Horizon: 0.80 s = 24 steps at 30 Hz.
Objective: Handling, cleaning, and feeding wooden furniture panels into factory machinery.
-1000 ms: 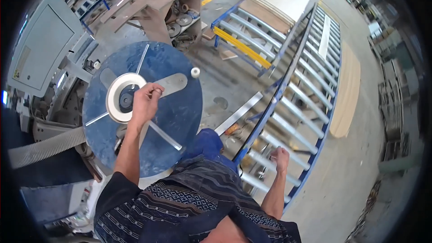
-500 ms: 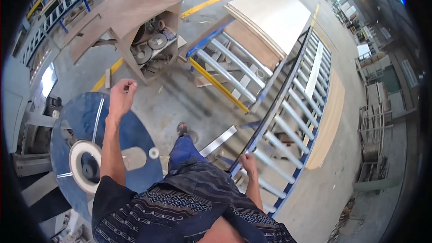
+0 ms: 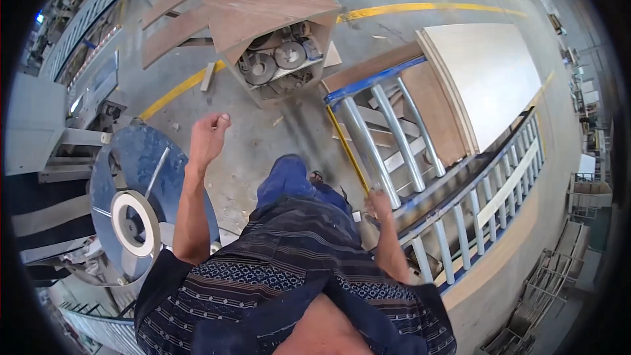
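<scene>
My left hand is raised at the left, above the concrete floor. Its fingers are curled in, and nothing shows in them. Below it stands a large blue disc with a cream roll of edge-banding tape around its hub. My right hand hangs by the near ends of a roller conveyor's metal rollers. Motion blur smears its fingers; contact with the frame cannot be made out.
Ahead stands a wooden cabinet with round discs on its shelf. Pale boards lie stacked on the conveyor. A second roller track runs along my right. Grey machinery is at far left. Yellow lines mark the floor.
My view has turned left and I have stepped forward, so the cabinet and conveyor sit further right. My right hand has left the roller track's edge and swung forward.
</scene>
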Tool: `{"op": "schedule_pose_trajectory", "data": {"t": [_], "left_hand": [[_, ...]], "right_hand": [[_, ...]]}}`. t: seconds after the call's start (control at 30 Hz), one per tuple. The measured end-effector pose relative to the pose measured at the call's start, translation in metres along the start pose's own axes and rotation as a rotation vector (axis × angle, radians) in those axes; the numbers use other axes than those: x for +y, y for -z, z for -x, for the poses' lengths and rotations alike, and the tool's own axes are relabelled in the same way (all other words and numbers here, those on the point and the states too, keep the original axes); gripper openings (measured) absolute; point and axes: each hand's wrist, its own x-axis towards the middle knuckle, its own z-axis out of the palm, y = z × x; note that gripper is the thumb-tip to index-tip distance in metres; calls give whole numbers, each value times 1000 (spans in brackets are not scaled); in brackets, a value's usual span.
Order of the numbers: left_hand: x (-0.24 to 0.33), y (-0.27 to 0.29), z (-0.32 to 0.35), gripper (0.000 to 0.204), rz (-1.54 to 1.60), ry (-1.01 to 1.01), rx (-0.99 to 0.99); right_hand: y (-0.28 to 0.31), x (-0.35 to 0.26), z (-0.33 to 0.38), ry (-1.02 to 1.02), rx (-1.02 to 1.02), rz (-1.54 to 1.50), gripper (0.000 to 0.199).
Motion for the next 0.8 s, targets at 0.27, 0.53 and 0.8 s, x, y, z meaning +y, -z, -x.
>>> {"op": "schedule_pose_trajectory", "data": {"t": [0.27, 0.53, 0.8], "left_hand": [[-5, 9, -101, 32, -89, 172, 136], [-11, -28, -287, 42, -163, -93, 188], [-38, -39, -364, 49, -370, -129, 182]], "right_hand": [[-7, -203, -138, 73, -22, -168, 23], [-37, -217, -187, -112, -4, -152, 23], [-26, -341, -257, 61, 131, -235, 23]]}}
